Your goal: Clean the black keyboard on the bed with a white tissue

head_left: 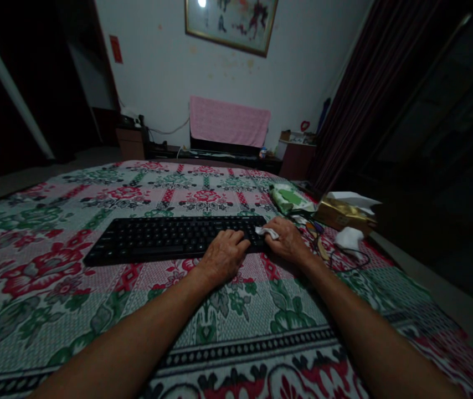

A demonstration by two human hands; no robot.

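Note:
A black keyboard (157,235) lies flat on the patterned bedspread. My left hand (225,255) rests on its lower right part, fingers spread over the keys and holding nothing. At the keyboard's right end, my right hand (285,239) is closed round a white tissue (268,231), which pokes out past the fingers over the number keys. To the right of that hand sit a green and white packet (289,198), some tangled dark cables and a crumpled white tissue (349,239).
A gold tissue box (344,213) stands near the right edge of the bedspread (203,194). Beyond the far edge, a pink towel (228,119) drapes over a dark screen, with low cabinets at either side. A dark curtain (356,83) hangs on the right.

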